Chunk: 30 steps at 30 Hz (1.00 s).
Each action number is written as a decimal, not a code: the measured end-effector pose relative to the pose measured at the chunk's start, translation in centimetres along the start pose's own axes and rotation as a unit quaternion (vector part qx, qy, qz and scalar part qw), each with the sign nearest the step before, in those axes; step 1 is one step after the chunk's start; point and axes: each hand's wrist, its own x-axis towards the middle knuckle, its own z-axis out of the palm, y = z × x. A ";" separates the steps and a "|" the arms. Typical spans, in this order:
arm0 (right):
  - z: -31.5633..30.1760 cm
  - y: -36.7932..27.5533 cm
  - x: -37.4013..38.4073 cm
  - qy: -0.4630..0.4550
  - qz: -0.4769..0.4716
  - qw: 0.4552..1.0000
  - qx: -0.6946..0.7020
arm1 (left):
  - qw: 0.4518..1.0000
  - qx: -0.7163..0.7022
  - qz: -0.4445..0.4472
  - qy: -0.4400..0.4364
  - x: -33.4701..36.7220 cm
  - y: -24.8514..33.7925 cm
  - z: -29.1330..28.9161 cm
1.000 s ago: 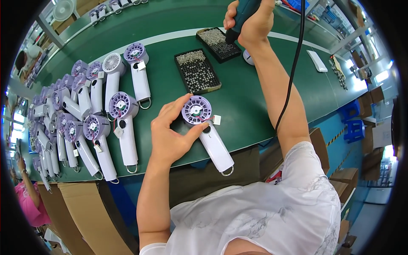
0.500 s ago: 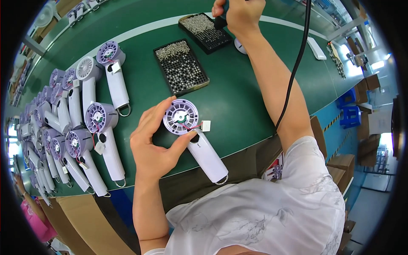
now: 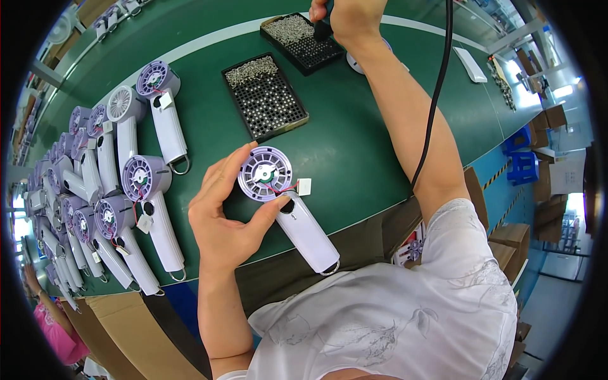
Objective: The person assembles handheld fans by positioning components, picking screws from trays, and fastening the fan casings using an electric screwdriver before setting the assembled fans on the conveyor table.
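Thumb and fingers of the person's left hand (image 3: pixel 221 223) curve in a wide C about the lilac head of a white handheld fan (image 3: pixel 304 232), fingertips at the rim's left side and thumb at the top of the handle, so the piece is gripped between them. It slants at the near edge of the green bench (image 3: pixel 354 145), slotted face up, the lower end of the handle reaching past the edge toward the person's body; whether the head rests on the top or is lifted off it, I can't tell from here. Thin red wires run from it to a small white connector (image 3: pixel 304 186) just beside the head. Farther off, the right hand (image 3: pixel 356 22) has its fingers closed round a dark tool (image 3: pixel 322 30), mostly out of sight, its nose over the farther screw tray (image 3: pixel 294 33); I can't see whether it touches a screw. A nearer screw tray (image 3: pixel 266 98) sits between that one and the fan. A black cable (image 3: pixel 448 28) hangs by the right forearm, and off to the left many similar fans (image 3: pixel 164 231) crowd together, some overlapping
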 end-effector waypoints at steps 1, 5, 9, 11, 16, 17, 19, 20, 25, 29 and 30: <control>-0.1 0.1 0.0 0.000 -0.002 1.000 -0.005 | 1.000 0.000 0.001 0.000 0.0 0.0 0.0; -0.1 0.3 0.0 0.000 0.002 1.000 -0.012 | 1.000 0.002 0.004 0.000 0.0 -0.1 0.0; -0.1 0.3 0.0 0.013 0.007 1.000 -0.008 | 1.000 -0.001 0.003 0.000 0.0 -0.1 0.0; -0.2 0.3 0.0 0.008 0.009 1.000 -0.005 | 1.000 0.004 0.002 -0.001 0.1 0.0 0.0; -0.2 0.6 0.0 0.006 0.010 1.000 -0.014 | 1.000 0.003 0.006 0.001 0.1 0.0 0.0; -0.1 0.6 -0.1 0.012 0.006 1.000 -0.012 | 1.000 0.000 0.005 0.002 0.1 0.0 -0.1; -0.2 0.4 -0.2 0.022 0.014 1.000 -0.011 | 1.000 0.000 0.008 0.003 0.1 0.0 0.0; -0.2 0.3 -0.3 0.033 0.023 0.999 -0.010 | 1.000 0.000 0.010 0.004 0.1 -0.1 0.0; -0.4 -1.1 -0.6 0.044 -0.005 0.999 0.011 | 1.000 -0.015 0.010 0.004 0.0 -0.3 0.1; 1.1 -5.2 -2.5 0.054 -0.003 0.995 0.082 | 1.000 -0.010 0.001 0.006 -0.1 -0.3 -0.1; 1.5 -6.0 -3.2 0.064 0.009 0.992 0.107 | 1.000 -0.006 0.001 0.006 -0.1 -0.3 -0.1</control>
